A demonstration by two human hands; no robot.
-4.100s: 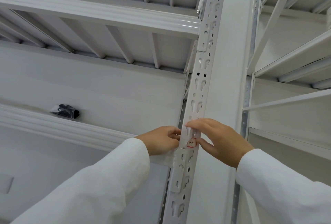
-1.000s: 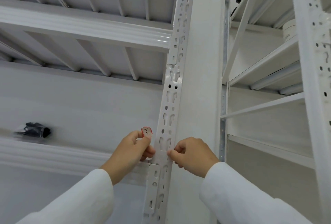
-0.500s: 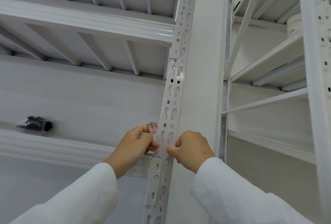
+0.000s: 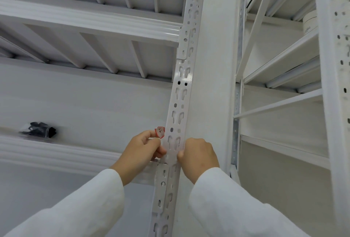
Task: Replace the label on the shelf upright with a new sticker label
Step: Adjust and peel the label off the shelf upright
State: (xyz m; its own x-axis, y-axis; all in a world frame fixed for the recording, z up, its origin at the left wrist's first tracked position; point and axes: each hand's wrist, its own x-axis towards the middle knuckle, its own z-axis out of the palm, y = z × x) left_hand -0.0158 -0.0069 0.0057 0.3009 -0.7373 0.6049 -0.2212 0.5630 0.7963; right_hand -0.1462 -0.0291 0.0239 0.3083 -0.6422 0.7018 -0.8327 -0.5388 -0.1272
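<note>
A white slotted shelf upright [image 4: 180, 104] runs up the middle of the view. My left hand [image 4: 141, 153] is just left of it and pinches a small red-edged sticker label [image 4: 159, 132] at the fingertips, off the post. My right hand [image 4: 198, 156] is curled against the upright's right edge, its thumb pressing on a pale strip [image 4: 171, 156] on the post's face. Whether the right fingers pinch that strip is hidden.
A white shelf beam [image 4: 56, 153] crosses behind my left arm, with a black bagged item [image 4: 39, 130] lying on it at the left. Another beam [image 4: 91, 19] is overhead. A second shelving bay [image 4: 284, 70] stands to the right, with a white round container [image 4: 309, 22] up high.
The red-edged label has come off the upright and is now in my left fingertips beside the post. My right hand moved down and curled against the upright's right edge.
</note>
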